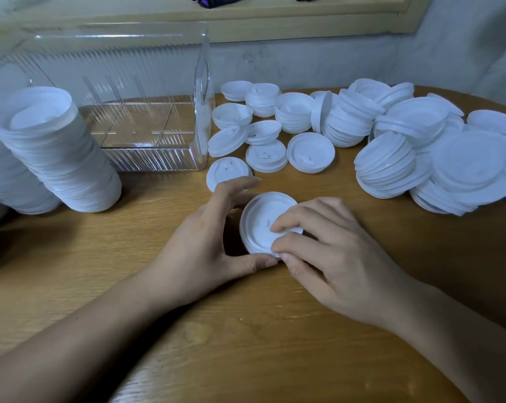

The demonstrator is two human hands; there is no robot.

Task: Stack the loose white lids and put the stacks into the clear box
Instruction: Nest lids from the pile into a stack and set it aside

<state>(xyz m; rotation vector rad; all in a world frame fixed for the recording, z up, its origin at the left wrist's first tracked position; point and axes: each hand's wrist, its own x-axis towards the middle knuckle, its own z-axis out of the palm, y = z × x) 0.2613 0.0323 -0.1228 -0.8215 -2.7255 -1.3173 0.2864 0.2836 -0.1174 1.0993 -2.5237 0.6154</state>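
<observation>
A short stack of white lids (260,219) sits on the wooden table in front of me. My left hand (208,242) curls round its left side, thumb at the near edge and fingers at the far edge. My right hand (330,251) grips the stack's right side, with fingertips on the top lid. The clear box (156,158) with ribbed walls and inner dividers stands at the back left and holds no lids. Single loose lids (310,152) lie between the box and my hands. One lid (227,171) lies just beyond my left fingers.
A tall leaning stack of lids (57,152) stands at the left, with more stacks behind it at the frame edge. Toppled stacks of lids (391,161) are heaped at the right and back right. The wooden table (129,257) curves away at the right; a wall rises behind.
</observation>
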